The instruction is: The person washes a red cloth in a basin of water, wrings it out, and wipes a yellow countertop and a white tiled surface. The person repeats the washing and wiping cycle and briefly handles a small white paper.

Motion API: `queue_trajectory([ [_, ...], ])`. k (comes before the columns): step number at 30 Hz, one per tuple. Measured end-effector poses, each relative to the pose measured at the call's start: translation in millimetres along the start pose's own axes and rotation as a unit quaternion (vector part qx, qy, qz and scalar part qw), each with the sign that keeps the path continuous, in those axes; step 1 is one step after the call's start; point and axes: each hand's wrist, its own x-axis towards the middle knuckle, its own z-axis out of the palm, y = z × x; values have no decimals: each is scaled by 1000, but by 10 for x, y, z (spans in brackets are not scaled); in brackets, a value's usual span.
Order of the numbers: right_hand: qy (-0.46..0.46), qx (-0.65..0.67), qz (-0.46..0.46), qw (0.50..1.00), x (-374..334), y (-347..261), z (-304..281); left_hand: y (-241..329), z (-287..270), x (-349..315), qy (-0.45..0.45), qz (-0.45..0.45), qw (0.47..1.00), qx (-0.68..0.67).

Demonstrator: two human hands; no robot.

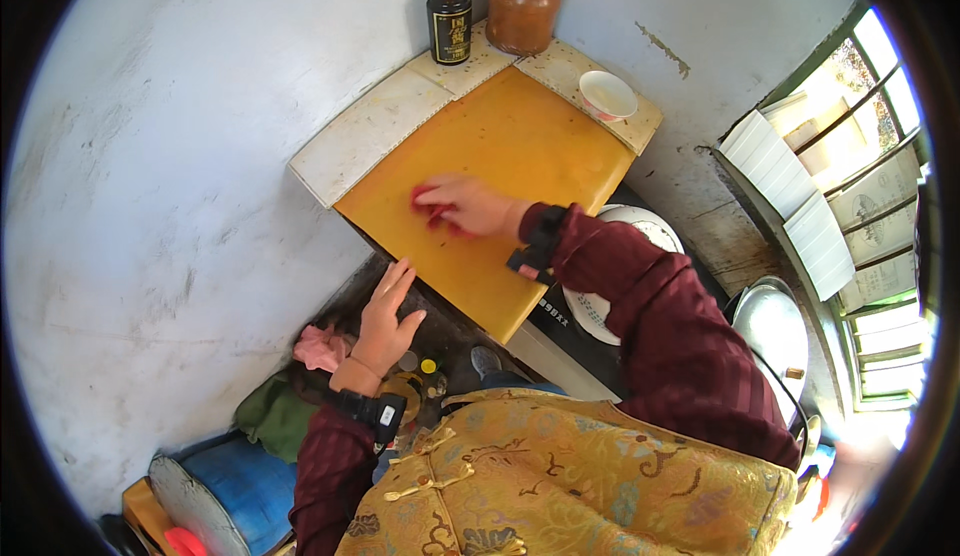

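A yellow sheet-like cover (pixel 525 136) lies over a tabletop in front of me, with small dark specks scattered on it. My right hand (pixel 480 206) presses a crumpled red cloth (pixel 434 218) against its left part; hand and cloth look slightly smeared by motion. Close to the cover's near left edge, my left hand (pixel 385 318) is raised with fingers stretched and thumb apart, holding nothing. Whether its fingertips touch the edge I cannot tell.
Along the back, a white ledge carries a dark bottle (pixel 450 28) with a gold cap, a red-lidded jar (pixel 523 11) and a white bowl (pixel 607 95). Right of the cover stand a white round vessel (pixel 640 224) and a metal lid (pixel 772 328). A blue barrel (pixel 240 486) sits lower left.
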Motion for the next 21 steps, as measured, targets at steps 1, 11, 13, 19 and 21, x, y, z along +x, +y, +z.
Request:
queue_trajectory([
  [1, -31, 61, 11, 998, -38, 6, -161, -58, -57, -152, 11, -22, 1000, -14],
  [11, 189, -297, -119, 928, 785, 410, 29, -715, -312, -2237, 233, -363, 868, -246],
  [13, 122, -267, -188, 937, 572, 233, 251, -683, -296, -2420, 259, -417, 827, -273],
  [19, 111, -57, 170, 977, 329, 51, -491, -506, -320, -2739, 334, -436, 785, -287],
  [21, 153, -190, 155, 957, 520, 100, -474, -452, -330, -2803, 336, -449, 776, -288],
])
